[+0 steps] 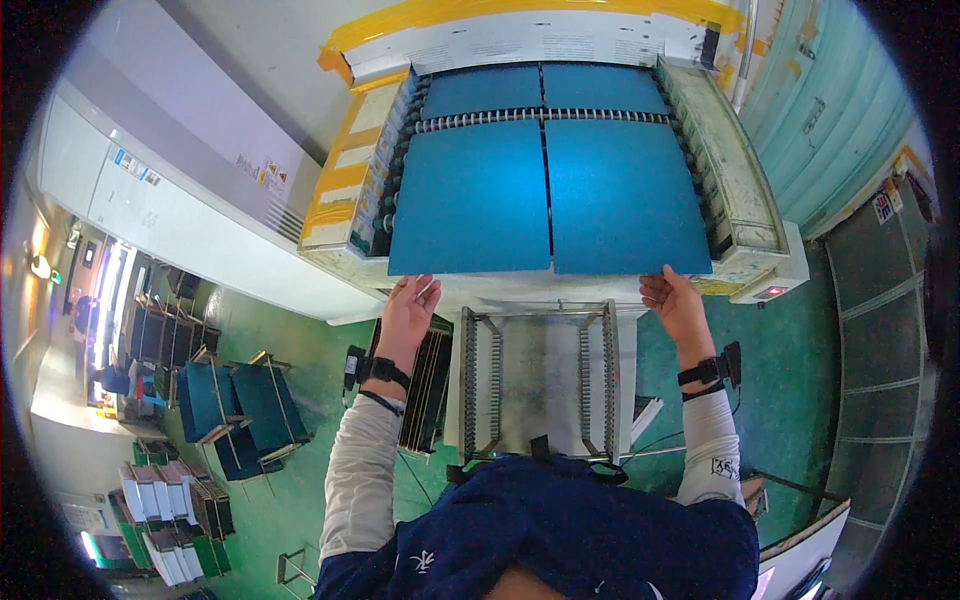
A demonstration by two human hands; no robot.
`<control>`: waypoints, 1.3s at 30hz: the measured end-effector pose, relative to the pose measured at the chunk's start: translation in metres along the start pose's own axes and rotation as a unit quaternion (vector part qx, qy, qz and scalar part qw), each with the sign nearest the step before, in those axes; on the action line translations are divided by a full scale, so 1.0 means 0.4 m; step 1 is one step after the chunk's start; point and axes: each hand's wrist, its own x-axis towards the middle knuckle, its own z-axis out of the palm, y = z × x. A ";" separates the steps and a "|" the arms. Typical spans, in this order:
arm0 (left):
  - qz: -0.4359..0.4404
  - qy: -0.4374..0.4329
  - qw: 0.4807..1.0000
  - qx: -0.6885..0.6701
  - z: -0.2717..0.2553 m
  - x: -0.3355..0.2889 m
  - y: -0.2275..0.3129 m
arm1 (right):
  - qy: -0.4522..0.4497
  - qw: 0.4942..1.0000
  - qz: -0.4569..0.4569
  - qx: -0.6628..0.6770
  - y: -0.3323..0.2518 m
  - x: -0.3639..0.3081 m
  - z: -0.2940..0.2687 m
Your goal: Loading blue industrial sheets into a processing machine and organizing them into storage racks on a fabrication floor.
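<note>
On conveyor, flat blue panels

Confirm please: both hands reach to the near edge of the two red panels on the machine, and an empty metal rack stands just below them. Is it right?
Not quite: the panels are blue, not red. The head view shows the left hand and the right hand at their near edge on the machine, with the empty metal rack just below.

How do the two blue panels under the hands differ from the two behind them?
The front panels are larger and lie nearest the hands, their near edge by the left hand and right hand. The back panels look shorter and sit beyond the roller bar. Both pairs are blue, flat and side by side.
</note>
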 end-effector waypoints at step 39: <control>-0.233 0.172 0.945 0.151 -0.476 -0.503 -0.299 | -0.054 0.886 0.305 -0.345 0.512 -0.282 -0.177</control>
